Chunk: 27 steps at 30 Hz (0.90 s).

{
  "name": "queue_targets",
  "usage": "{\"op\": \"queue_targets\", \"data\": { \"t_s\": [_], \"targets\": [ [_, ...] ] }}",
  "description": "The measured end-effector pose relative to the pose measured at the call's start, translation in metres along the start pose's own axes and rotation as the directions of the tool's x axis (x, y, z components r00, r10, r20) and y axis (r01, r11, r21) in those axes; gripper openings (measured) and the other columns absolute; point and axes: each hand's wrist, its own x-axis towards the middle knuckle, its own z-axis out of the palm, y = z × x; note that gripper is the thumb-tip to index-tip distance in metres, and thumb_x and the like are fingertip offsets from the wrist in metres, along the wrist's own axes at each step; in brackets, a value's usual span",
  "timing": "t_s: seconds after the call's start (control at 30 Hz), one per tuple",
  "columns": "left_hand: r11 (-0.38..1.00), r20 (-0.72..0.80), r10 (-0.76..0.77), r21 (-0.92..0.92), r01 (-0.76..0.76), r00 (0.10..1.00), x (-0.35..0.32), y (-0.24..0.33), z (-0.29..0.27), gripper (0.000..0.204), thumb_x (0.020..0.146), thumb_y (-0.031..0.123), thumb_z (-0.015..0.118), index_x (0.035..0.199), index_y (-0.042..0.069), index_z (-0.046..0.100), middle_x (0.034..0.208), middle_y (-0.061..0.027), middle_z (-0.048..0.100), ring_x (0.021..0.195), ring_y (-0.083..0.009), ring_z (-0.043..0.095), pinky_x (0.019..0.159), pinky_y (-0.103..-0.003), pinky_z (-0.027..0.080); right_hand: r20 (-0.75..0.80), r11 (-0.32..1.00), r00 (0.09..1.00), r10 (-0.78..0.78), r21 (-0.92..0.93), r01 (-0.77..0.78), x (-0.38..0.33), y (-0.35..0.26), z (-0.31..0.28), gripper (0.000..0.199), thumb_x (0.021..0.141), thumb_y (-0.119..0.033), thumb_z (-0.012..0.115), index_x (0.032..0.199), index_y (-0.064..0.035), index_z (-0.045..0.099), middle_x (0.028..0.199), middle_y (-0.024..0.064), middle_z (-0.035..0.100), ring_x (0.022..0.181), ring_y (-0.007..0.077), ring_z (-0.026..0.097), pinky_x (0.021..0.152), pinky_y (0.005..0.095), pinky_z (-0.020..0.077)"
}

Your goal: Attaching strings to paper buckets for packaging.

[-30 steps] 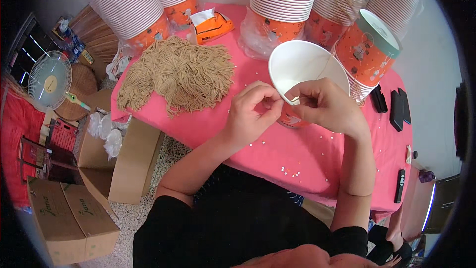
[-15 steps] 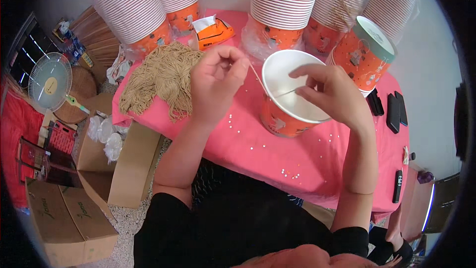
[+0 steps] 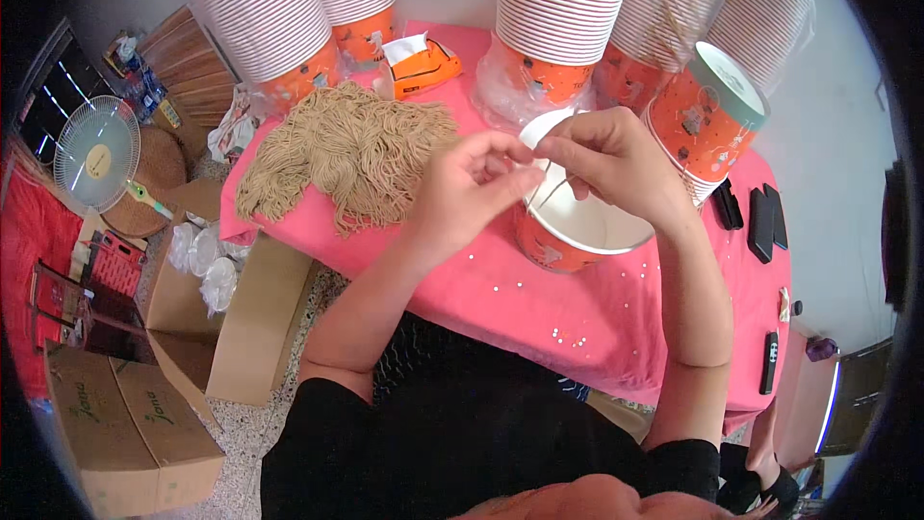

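Note:
Over a white-lined orange paper bucket (image 3: 563, 250), both my hands are close together at its far left rim. My right hand (image 3: 616, 164) is closed, thumb and fingertips pinching a thin beige string (image 3: 551, 191), part of which hangs in front of the bucket's opening. My left hand (image 3: 472, 188) is curled just left of it, its thumb and fingertips at the string; the exact grip is partly hidden. Beside my left hand, a loose heap of beige strings (image 3: 337, 154) covers the left part of the table.
Tall stacks of paper buckets (image 3: 568, 10) line the back of the pink-covered table (image 3: 577, 347). At right stand an upturned bucket stack (image 3: 703, 125) and a phone (image 3: 760, 226). Small white dots (image 3: 568, 338) lie near the front. An orange tissue pack (image 3: 423, 67) sits behind the heap; an open carton (image 3: 255, 327) stands left.
My left hand has moved right, up to my right hand, which has shifted slightly up and left. The string no longer stretches between them across the bucket rim. The view has shifted slightly.

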Motion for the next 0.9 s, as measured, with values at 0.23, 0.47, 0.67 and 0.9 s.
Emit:
{"op": "queue_targets", "data": {
  "t_s": [0.23, 0.47, 0.67, 0.9],
  "targets": [
    [1.0, -0.008, 0.012, -0.008, -0.012, 1.0, 0.003, -0.009, 0.014, 0.012, 0.087, 0.009, 0.067, 0.09, -0.003, 0.062, 0.077, -0.0021, 0.065, 0.062, -0.0024, 0.055, 0.052, -0.019, 0.042, -0.071, 0.99, 0.996, -0.045, 0.127, 0.053, -0.008, -0.002, 0.002, 0.021, 0.092, -0.016, 0.061, 0.089, 0.0027, 0.069, 0.065, 0.0, 0.059, 0.054, 0.0034, 0.05, 0.048, 0.0193, 0.0392],
    [0.919, 0.191, -0.149, -0.335, 0.207, 0.97, 0.005, 0.005, -0.006, 0.013, 0.091, 0.007, 0.061, 0.101, -0.003, 0.06, 0.081, -0.0034, 0.064, 0.068, -0.0031, 0.057, 0.057, -0.017, 0.044, -0.014, 0.999, 1.0, -0.025, -0.027, 0.025, -0.035, -0.004, -0.02, 0.028, 0.083, -0.001, 0.064, 0.111, -0.0006, 0.063, 0.072, -0.0042, 0.053, 0.062, 0.0029, 0.048, 0.056, 0.0195, 0.038],
    [0.982, 0.067, -0.148, -0.105, 0.155, 0.987, 0.001, 0.001, 0.0, 0.014, 0.093, 0.01, 0.059, 0.101, -0.001, 0.06, 0.078, 0.0001, 0.061, 0.058, -0.0005, 0.044, 0.049, -0.016, 0.033, -0.034, 0.973, 0.976, -0.214, -0.1, 0.21, -0.046, -0.013, -0.03, 0.028, 0.083, 0.0, 0.062, 0.11, -0.003, 0.064, 0.067, -0.0001, 0.052, 0.059, 0.006, 0.047, 0.053, 0.0238, 0.0393],
    [0.996, 0.159, -0.092, 0.003, 0.093, 0.983, -0.005, 0.005, 0.007, 0.015, 0.092, 0.009, 0.061, 0.099, -0.004, 0.063, 0.085, -0.0013, 0.065, 0.073, -0.0033, 0.057, 0.063, -0.019, 0.045, -0.011, 0.959, 0.959, -0.284, -0.016, 0.284, -0.014, -0.004, -0.013, 0.027, 0.085, 0.002, 0.056, 0.111, -0.0001, 0.062, 0.066, -0.0007, 0.052, 0.06, 0.0041, 0.046, 0.053, 0.0236, 0.0396]
  ]
}}
